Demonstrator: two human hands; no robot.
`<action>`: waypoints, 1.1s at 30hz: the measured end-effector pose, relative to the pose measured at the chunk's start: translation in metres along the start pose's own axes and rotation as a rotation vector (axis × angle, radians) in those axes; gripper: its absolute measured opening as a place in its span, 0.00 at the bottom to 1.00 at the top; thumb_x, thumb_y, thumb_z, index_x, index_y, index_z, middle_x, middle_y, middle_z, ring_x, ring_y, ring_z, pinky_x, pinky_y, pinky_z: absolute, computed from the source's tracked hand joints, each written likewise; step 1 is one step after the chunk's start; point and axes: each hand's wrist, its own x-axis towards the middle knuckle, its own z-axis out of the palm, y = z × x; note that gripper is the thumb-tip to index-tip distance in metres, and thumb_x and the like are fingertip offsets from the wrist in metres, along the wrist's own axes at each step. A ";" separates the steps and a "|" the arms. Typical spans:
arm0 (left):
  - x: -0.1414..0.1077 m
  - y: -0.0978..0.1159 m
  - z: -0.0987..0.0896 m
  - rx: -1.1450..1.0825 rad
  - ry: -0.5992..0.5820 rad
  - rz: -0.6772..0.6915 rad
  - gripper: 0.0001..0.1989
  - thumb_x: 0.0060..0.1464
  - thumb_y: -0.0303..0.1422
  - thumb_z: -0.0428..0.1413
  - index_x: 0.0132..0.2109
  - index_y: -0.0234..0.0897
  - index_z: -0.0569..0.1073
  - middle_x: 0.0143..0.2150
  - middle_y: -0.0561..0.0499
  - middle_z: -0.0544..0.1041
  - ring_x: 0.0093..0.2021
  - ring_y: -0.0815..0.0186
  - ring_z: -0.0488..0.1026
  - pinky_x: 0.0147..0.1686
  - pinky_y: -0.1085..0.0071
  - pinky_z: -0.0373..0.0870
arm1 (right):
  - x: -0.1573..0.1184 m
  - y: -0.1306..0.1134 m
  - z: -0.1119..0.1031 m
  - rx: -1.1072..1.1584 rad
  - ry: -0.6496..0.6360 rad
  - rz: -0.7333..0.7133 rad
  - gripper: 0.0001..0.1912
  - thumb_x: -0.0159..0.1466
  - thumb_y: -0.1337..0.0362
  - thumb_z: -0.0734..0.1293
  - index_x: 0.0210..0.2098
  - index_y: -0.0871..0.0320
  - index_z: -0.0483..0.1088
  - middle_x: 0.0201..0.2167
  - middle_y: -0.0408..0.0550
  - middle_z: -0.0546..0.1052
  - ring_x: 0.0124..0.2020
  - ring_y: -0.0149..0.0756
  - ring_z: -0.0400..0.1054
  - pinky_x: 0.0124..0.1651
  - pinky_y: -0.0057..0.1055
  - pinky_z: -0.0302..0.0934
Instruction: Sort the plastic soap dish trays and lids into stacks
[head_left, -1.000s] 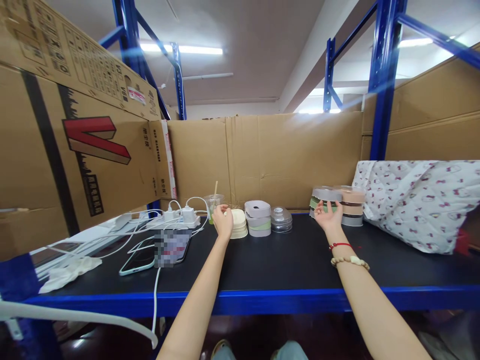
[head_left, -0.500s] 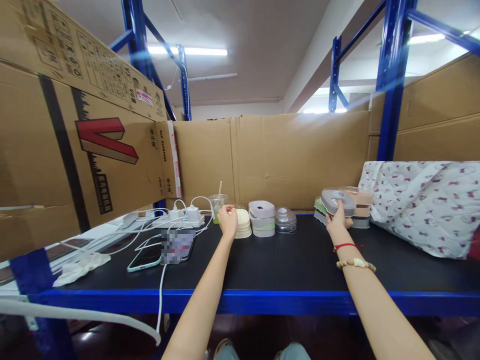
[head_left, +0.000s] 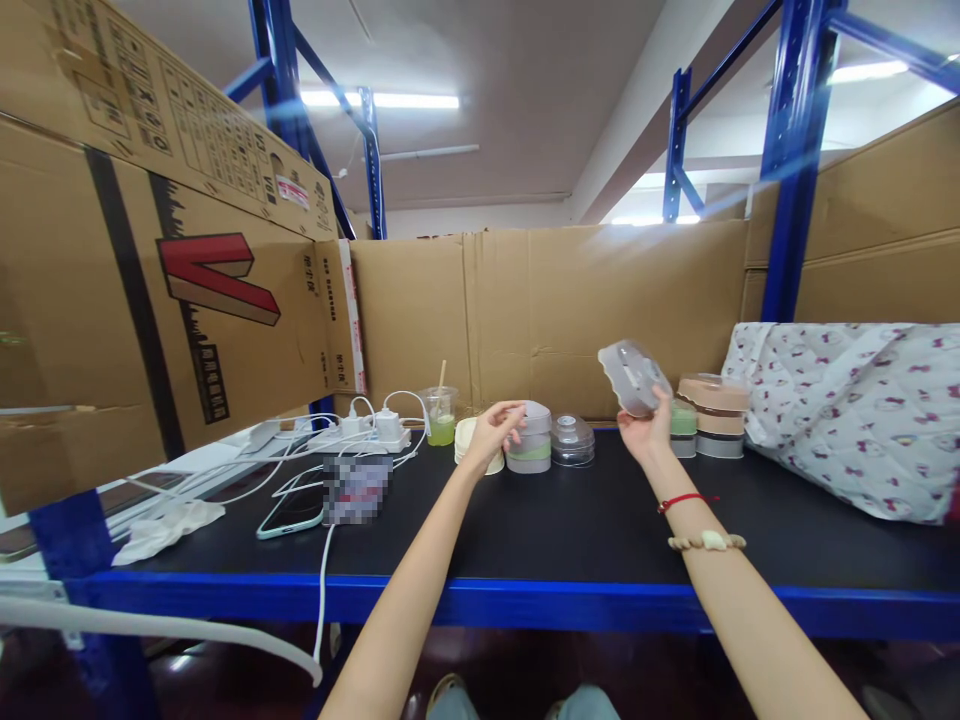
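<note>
My right hand point(head_left: 646, 428) grips a grey scalloped container with a clear lid point(head_left: 632, 378), holding it tilted above the shelf. Just right of that hand stand a green-and-grey stack point(head_left: 683, 430) and a taller stack of peach, dark and grey containers point(head_left: 721, 420) under a clear lid. My left hand point(head_left: 496, 436) is empty, fingers loosely bent and apart, in front of the cream stack point(head_left: 465, 436). Its fingertips reach the upper left of a grey-and-green container stack point(head_left: 534, 450); whether they touch cannot be told. Clear lids point(head_left: 572, 440) lie stacked beside it.
A cup with green drink point(head_left: 442, 428) stands behind my left hand. Left are a power strip point(head_left: 389, 432) with tangled cables, a phone point(head_left: 291, 514) and a crumpled tissue point(head_left: 169, 530). A patterned fabric bag point(head_left: 855, 420) sits right; cardboard point(head_left: 615, 310) walls the back.
My right hand has lifted the lidded grey container off the right-hand stack, moved it left and tilted it. My left hand has shifted right, from the cream stack towards the grey-and-green stack.
</note>
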 end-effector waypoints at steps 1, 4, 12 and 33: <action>-0.002 0.000 0.002 -0.003 -0.067 -0.034 0.20 0.43 0.36 0.61 0.44 0.31 0.71 0.27 0.52 0.73 0.17 0.75 0.66 0.13 0.80 0.56 | -0.006 0.003 0.004 -0.012 -0.086 0.032 0.09 0.57 0.58 0.62 0.35 0.55 0.64 0.23 0.38 0.69 0.19 0.24 0.60 0.17 0.18 0.56; -0.006 -0.003 0.007 -0.015 -0.172 -0.093 0.35 0.41 0.35 0.64 0.57 0.34 0.63 0.38 0.45 0.75 0.19 0.73 0.70 0.14 0.79 0.60 | -0.025 0.013 0.013 -0.079 -0.292 0.187 0.07 0.57 0.61 0.61 0.34 0.57 0.65 0.23 0.40 0.71 0.21 0.26 0.63 0.18 0.19 0.57; -0.006 -0.008 0.005 -0.049 -0.203 -0.082 0.30 0.36 0.38 0.65 0.47 0.34 0.64 0.37 0.48 0.75 0.23 0.70 0.72 0.14 0.80 0.60 | -0.050 0.040 0.016 -0.355 -0.673 0.488 0.15 0.58 0.52 0.62 0.32 0.59 0.68 0.22 0.43 0.72 0.20 0.27 0.64 0.20 0.21 0.58; -0.002 -0.002 -0.001 -0.171 -0.090 -0.114 0.22 0.42 0.45 0.56 0.41 0.33 0.69 0.36 0.46 0.74 0.26 0.69 0.72 0.15 0.79 0.58 | -0.036 0.058 0.013 -0.480 -0.526 0.131 0.19 0.52 0.53 0.65 0.41 0.54 0.68 0.45 0.49 0.73 0.48 0.39 0.67 0.32 0.29 0.68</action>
